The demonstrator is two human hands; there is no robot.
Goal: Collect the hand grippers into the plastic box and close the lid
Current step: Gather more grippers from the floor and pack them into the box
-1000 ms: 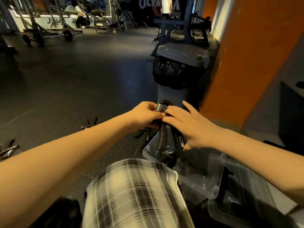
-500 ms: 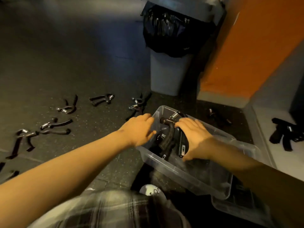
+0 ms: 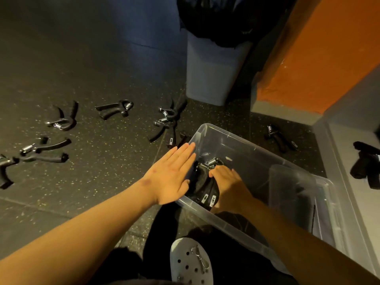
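Dark speckled floor [image 3: 102, 58]
Grey bin [image 3: 209, 73] with black liner [image 3: 216, 17] stands beside the orange wall [image 3: 318, 48]; a perforated grey clog [image 3: 185, 264] shows nearer.

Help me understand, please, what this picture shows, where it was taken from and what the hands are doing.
There is no machine: a person wears a camera on the head, looking down at their own arms. The right hand reaches into a clear plastic box and grips a bunch of black hand grippers. The left hand is flat and open by the box's left wall, holding nothing. More hand grippers lie scattered on the dark speckled floor. A grey bin stands beyond.
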